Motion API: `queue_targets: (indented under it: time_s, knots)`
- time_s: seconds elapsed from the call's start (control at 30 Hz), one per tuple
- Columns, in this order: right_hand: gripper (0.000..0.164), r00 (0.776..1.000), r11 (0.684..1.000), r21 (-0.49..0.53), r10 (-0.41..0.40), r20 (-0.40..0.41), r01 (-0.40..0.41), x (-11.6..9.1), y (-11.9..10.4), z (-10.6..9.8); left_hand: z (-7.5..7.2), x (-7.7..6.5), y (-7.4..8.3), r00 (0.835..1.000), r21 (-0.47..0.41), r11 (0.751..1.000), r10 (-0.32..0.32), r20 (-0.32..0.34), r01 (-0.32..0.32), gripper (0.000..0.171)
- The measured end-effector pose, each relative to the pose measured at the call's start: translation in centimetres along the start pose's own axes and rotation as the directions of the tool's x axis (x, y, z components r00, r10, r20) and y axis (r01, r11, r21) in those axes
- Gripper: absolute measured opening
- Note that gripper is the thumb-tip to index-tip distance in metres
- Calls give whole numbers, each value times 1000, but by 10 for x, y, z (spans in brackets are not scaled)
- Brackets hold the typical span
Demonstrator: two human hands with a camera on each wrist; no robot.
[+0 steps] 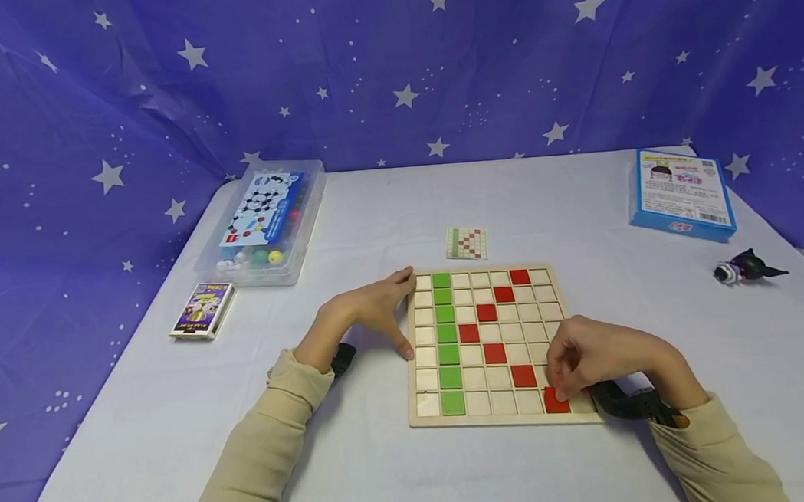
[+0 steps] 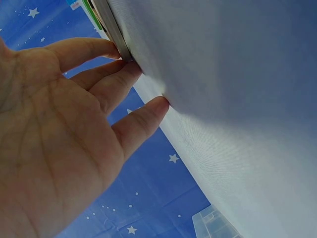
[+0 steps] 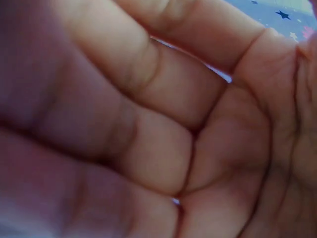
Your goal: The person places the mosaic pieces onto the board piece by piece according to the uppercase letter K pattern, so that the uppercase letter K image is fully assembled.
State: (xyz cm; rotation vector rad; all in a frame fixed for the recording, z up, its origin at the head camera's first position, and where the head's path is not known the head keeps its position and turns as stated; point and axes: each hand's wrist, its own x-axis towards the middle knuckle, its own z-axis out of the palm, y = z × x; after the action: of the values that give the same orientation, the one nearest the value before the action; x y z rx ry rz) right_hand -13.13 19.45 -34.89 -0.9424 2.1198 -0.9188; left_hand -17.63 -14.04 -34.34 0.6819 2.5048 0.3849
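A wooden grid board lies flat on the table, with a column of green tiles and a bent diagonal of red tiles. My left hand rests along its left edge, thumb and fingers spread; in the left wrist view the fingertips touch the board's side. At the bottom row near the right corner, my right hand pinches a red tile with thumb and fingertips, at a cell. Curled fingers fill the right wrist view, where the tile is hidden.
Behind the board lies a small pattern card with a like green and red design. A clear plastic case and a card box sit at the left. On the right are a blue-edged box and a small dark figure.
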Motion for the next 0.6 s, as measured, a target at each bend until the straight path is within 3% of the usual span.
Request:
queue_targets:
  time_s: [0.6]
  knots:
    - [13,1000,1000,-27,-14,22,15,7,3,6,4,1,-5,1000,-25,1000,14,1,-14,127]
